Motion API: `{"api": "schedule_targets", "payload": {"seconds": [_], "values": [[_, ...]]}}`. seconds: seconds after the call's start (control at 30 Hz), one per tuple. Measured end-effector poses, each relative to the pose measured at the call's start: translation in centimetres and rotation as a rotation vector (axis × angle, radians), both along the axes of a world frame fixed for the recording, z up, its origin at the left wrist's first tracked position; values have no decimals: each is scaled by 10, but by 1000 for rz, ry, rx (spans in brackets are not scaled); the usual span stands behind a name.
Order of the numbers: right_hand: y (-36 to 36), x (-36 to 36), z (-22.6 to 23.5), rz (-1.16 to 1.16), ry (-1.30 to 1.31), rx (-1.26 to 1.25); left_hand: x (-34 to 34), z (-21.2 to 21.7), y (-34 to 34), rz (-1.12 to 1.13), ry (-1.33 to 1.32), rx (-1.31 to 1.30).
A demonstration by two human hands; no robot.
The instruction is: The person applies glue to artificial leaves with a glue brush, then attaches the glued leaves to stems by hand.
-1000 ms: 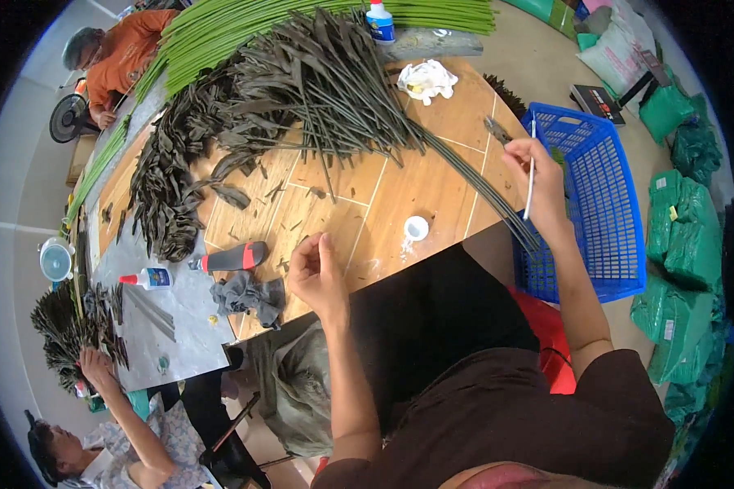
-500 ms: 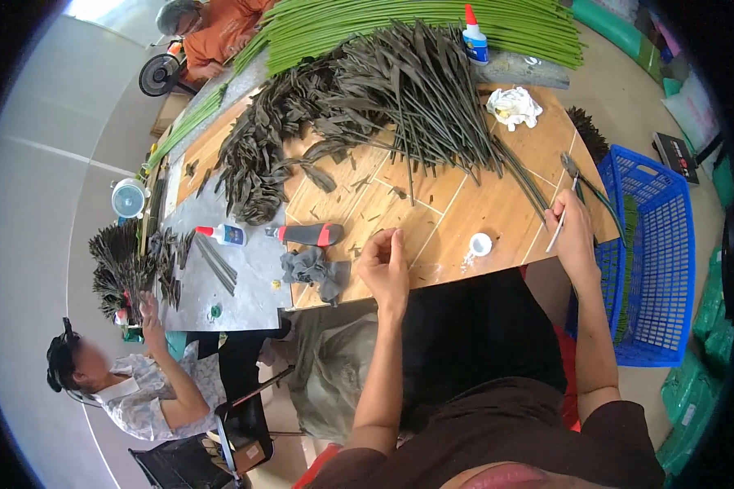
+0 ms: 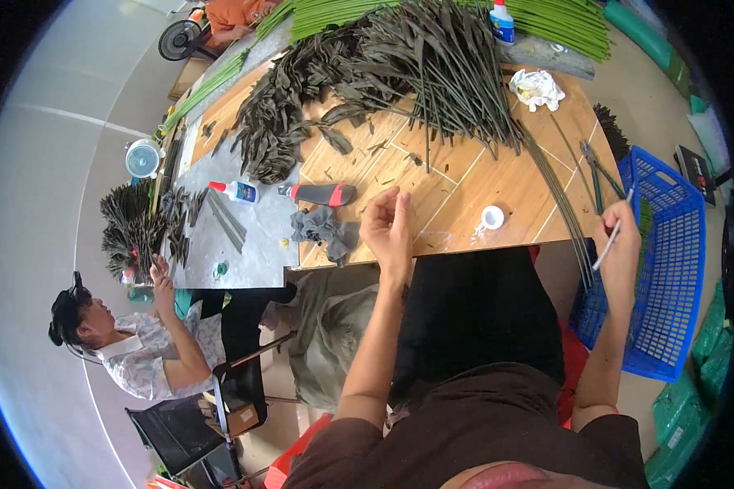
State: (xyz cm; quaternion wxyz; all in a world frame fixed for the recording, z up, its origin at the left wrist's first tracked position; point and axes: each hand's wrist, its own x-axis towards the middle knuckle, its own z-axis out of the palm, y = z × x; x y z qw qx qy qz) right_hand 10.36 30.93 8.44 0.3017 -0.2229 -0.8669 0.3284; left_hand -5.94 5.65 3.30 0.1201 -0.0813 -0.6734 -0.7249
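Note:
My left hand (image 3: 387,226) is raised near the table's front edge, thumb and fingertips pressed together; whether anything sits between them is too small to make out. A thin pale stick (image 3: 614,232) slants through my right hand (image 3: 618,248), which is closed round it beside the table's right corner. Several dark thin stems (image 3: 564,200) run from the big pile and stick out past the table edge, just left of that hand. Pliers (image 3: 593,167) with dark green handles lie above it. Between my hands stands a small white cup (image 3: 493,217) with white specks beside it.
Dark leafy stems (image 3: 448,73) are heaped at the back. A glue bottle (image 3: 234,192), a red-black handled tool (image 3: 322,194) and a grey crumpled cloth (image 3: 322,232) lie left. A blue basket (image 3: 669,277) stands right. One co-worker (image 3: 139,342) sits left, another (image 3: 228,20) far back.
My right hand has moved right and toward me, off the tabletop. The dark stems beside it now reach farther over the edge. My left hand stays pinched; the whole view has shifted.

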Motion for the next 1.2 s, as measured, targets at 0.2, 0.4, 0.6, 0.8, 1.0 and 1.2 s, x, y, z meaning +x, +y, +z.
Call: {"api": "schedule_targets", "payload": {"seconds": [0.2,0.4,0.6,0.8,1.0,1.2], "values": [[2,27,6,-44,123,-284,-64,18,-29,129,40,-464],[-12,40,24,-19,199,-379,-152,30,-48,442,27,-995],[-14,46,22,-2,224,-404,-167,22,-46,380,-131,-1115],[-22,44,23,5,227,-430,-126,46,-42,51,-184,-451],[-53,26,21,174,202,-386,-49,46,-57,-326,-377,-83],[-95,12,8,374,213,-509,6,20,-54,-269,-502,48]]}}
